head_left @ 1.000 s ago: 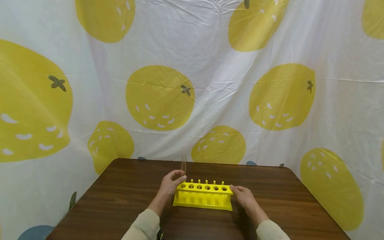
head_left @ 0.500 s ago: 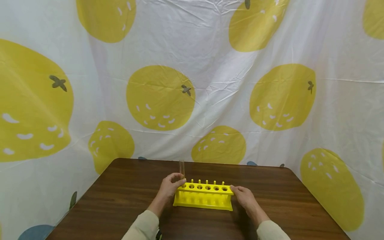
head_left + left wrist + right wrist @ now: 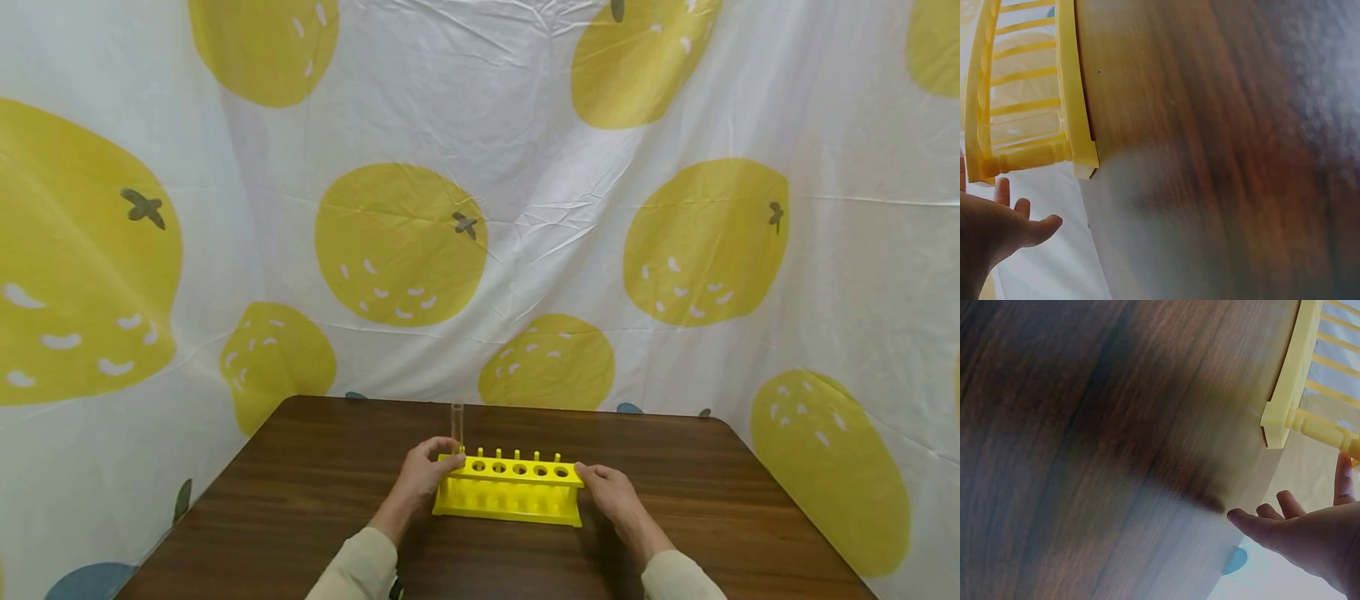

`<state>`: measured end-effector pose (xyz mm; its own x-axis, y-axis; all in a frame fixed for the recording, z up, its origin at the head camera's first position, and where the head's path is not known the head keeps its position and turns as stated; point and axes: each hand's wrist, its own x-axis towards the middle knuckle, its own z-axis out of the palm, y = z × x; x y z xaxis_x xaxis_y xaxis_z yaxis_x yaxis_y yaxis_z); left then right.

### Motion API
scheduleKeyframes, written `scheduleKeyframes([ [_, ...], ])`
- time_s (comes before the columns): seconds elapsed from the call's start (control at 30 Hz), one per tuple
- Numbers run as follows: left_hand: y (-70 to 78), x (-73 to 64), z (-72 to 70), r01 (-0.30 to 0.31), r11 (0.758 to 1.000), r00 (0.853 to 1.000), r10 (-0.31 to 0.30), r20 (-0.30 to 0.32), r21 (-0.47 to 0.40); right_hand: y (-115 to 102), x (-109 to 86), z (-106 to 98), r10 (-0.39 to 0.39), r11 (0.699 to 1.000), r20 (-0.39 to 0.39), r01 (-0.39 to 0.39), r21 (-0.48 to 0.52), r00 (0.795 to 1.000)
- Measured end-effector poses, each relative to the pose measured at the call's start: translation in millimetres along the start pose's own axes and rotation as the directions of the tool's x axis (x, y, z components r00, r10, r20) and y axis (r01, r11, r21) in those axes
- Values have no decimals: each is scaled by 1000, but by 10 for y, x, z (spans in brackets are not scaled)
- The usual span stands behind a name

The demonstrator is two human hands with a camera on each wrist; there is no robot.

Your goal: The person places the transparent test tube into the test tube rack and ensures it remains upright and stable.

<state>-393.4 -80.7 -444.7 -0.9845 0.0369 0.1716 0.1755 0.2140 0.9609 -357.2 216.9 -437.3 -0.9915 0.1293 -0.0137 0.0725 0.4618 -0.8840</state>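
A yellow test tube rack [image 3: 510, 514] with a row of round holes and short pegs behind them stands upright on the wooden table. In its leftmost hole is a clear glass test tube [image 3: 457, 421], upright, its upper part rising above the rack. Thumb and fingers of my left hand [image 3: 424, 471] pinch the tube right at the top plate. My right hand [image 3: 613, 493] grips the right end of that plate between thumb and fingers. The left wrist view shows the loose fingers of the left hand [image 3: 994, 228] below the rack's end post; its fingertips on the tube are hidden there.
The dark brown table [image 3: 315, 467] has rounded far corners and extends around the rack. Behind and beside it hangs a white cloth [image 3: 540, 250] printed with yellow fruit. A small dark item shows partly beside the left sleeve [image 3: 363, 562].
The test tube has gone down into the leftmost hole and straightened, with my left hand moving slightly down along with it. My right hand and the rack stay where they were.
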Motion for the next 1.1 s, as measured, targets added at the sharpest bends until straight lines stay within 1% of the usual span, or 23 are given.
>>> scheduleKeyframes([
  [0.17,-14,-12,-5,4,1000,1000,-4,19,9,0,16,13,11,1000,-4,-11,6,1000],
  [0.27,-12,-24,-7,-4,1000,1000,3,23,10,5,19,10,3,1000,-1,-3,-4,1000],
  [0.43,-5,-29,-8,5,1000,999,-5,32,7,17,12,-4,4,1000,4,-4,-7,1000],
  [0.5,-3,-26,-7,11,1000,999,-11,39,-4,19,9,-9,4,1000,9,-4,-8,1000],
  [0.67,3,-17,-3,1,1000,998,0,60,-26,10,-5,-21,2,1000,13,-2,-14,1000],
  [0.77,21,-14,-11,12,1000,999,-11,50,-23,4,-10,-23,-4,1000,6,4,-15,1000],
  [0.9,52,-5,-55,21,1000,999,-20,39,-12,10,-13,-22,-18,1000,-4,17,-22,1000],
  [1.03,77,9,-137,4,1000,999,-4,37,0,19,-10,-37,-14,1000,-8,14,-18,1000],
  [1.1,89,12,-185,5,1000,1000,-5,22,19,19,-6,-55,-10,1000,-8,10,-17,1000],
])
